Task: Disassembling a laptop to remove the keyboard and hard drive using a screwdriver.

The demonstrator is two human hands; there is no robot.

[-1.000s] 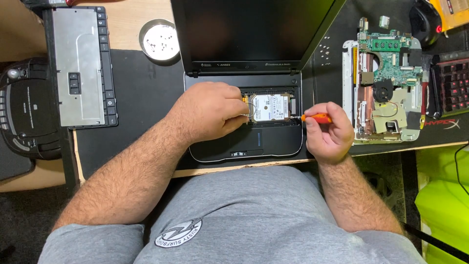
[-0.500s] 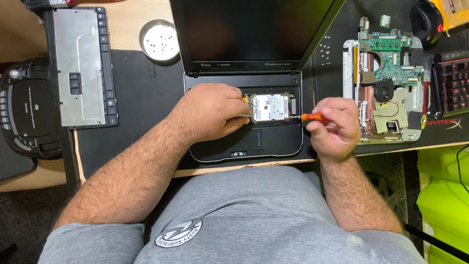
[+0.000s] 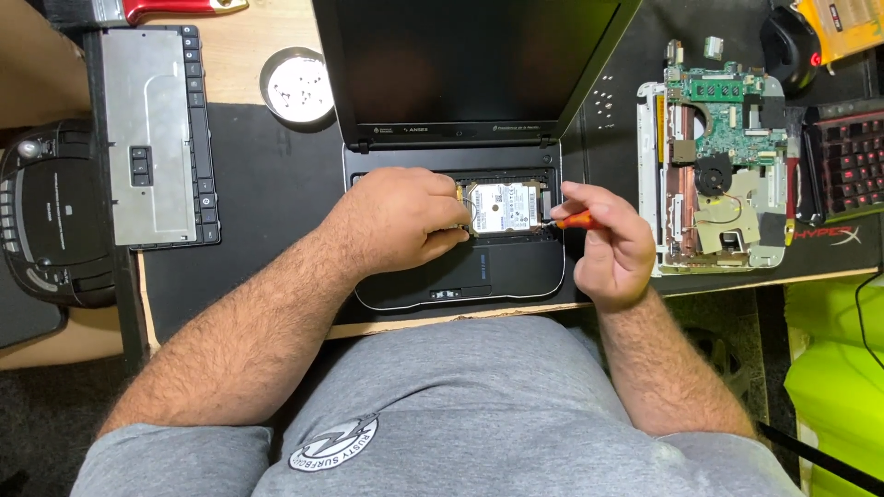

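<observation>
Ok, open laptop (image 3: 460, 166) at desk centre: matte black plastic chassis, kbd deck stripped off, dark screen tilted back. Exposed bay holds a hard drive (image 3: 504, 208), flat rectangular w/ shiny metal top and white label, sitting in the bay's right half, above the touchpad.

Around it: detached keyboard (image 3: 157, 138) lying face-down, silver backplate up, on the left; round metal dish (image 3: 296, 86) w/ small screws next to it; black rounded radio (image 3: 41, 221) at far left edge. Right side: bare green circuit board in a white frame (image 3: 714, 166), fan + copper parts visible; red-lit keyboard (image 3: 847, 161) and black mouse (image 3: 790, 39) beyond.

Left hand (image 3: 401, 225) covers the bay's left half, hiding what's under it; fingers curled, tips touching the drive's left edge. Can't tell if it actually grips anything.

Right hand (image 3: 612, 244) closed around an orange-handled screwdriver (image 3: 575, 221), tip pointing at the drive's right edge.
</observation>
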